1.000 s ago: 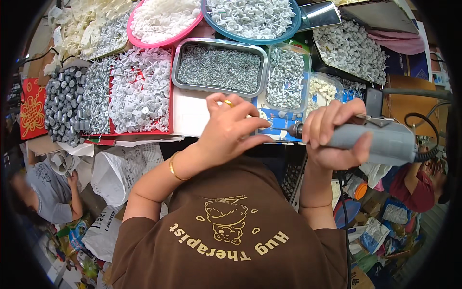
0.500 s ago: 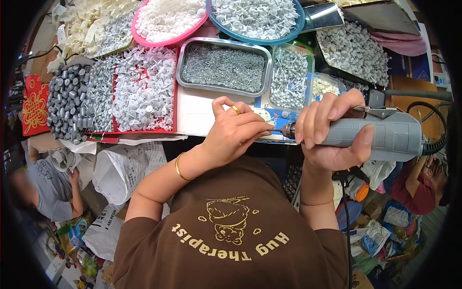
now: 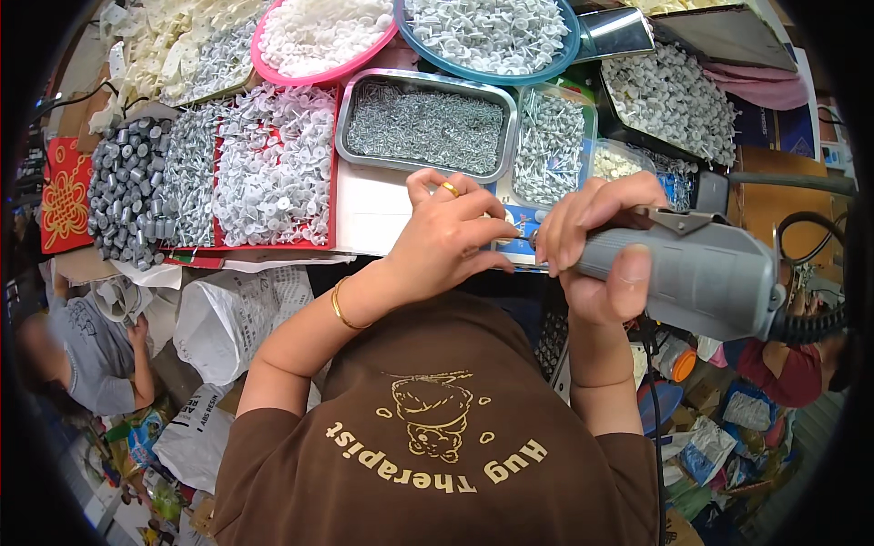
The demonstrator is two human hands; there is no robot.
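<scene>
My right hand (image 3: 596, 244) is wrapped round a grey electric screwdriver (image 3: 696, 273), which lies nearly level with its tip toward the left. A coiled black cord (image 3: 806, 326) leaves its rear end. Just left of the tip, my left hand (image 3: 446, 232) has its fingers bent and drawn together in a pinch. A small pale bit shows by those fingertips, but the fingers cover most of it, and I cannot make out what it is. Beyond my left hand stands a metal tray (image 3: 343, 136) full of small screws.
Past my hands are a pink-rimmed basin (image 3: 264, 68) of white plastic parts and a teal basin (image 3: 569, 55) of white-headed pieces. A red tray (image 3: 335, 205) of white discs and grey cylindrical plugs (image 3: 127, 196) lie left. A black box (image 3: 628, 127) stands right. People sit on both sides.
My right hand and the screwdriver have shifted left, the tool's rear end dipping toward me. My left hand has turned slightly and its fingers have spread a little.
</scene>
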